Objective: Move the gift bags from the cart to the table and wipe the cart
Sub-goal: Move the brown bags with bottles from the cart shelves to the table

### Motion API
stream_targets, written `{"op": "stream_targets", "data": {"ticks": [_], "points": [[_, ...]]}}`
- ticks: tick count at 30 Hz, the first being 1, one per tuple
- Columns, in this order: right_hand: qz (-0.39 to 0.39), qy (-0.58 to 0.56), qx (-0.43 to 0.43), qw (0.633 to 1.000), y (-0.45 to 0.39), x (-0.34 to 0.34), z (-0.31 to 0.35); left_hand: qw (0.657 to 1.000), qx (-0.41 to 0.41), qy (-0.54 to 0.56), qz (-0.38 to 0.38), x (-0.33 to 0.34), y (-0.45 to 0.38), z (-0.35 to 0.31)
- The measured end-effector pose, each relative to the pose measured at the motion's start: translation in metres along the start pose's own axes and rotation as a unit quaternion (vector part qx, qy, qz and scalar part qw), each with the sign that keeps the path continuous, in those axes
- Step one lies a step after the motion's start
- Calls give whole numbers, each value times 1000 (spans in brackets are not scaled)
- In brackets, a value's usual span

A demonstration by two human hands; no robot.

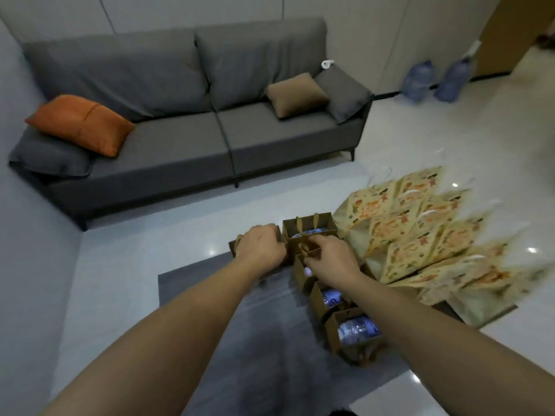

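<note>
Several small brown gift bags stand in a row on a dark grey table (240, 340), each with water bottles inside. My left hand (261, 244) grips the handles of a brown bag (235, 246) at the far left, mostly hidden under the hand. My right hand (330, 259) pinches the handle of another brown bag (301, 271) beside it. A further brown bag (309, 231) stands just behind both hands. Two more brown bags (354, 331) stand nearer to me. No cart is in view.
Several cream patterned gift bags (420, 235) lie fanned out on the table's right side. A grey sofa (186, 130) with an orange cushion (81, 124) and a tan cushion (295, 94) stands behind. Two blue water jugs (435, 79) stand by the far wall.
</note>
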State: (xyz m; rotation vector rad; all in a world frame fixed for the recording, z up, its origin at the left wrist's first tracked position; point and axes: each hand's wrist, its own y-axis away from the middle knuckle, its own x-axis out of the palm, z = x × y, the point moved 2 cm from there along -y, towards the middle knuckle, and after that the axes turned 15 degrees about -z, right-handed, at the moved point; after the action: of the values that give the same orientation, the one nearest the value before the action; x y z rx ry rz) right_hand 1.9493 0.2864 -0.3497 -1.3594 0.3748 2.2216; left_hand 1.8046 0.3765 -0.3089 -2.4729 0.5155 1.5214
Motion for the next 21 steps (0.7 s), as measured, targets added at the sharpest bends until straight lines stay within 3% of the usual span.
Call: {"op": "stream_targets", "data": {"ticks": [8, 13, 21], "points": [[-99, 61, 80, 990, 66, -115, -50, 980, 199, 16, -4, -15, 43, -138], [-188, 70, 131, 971, 115, -199, -106, 939, 345, -3, -3, -23, 91, -239], [-288, 63, 240, 925, 236, -303, -245, 875, 483, -13, 32, 37, 201, -404]]}}
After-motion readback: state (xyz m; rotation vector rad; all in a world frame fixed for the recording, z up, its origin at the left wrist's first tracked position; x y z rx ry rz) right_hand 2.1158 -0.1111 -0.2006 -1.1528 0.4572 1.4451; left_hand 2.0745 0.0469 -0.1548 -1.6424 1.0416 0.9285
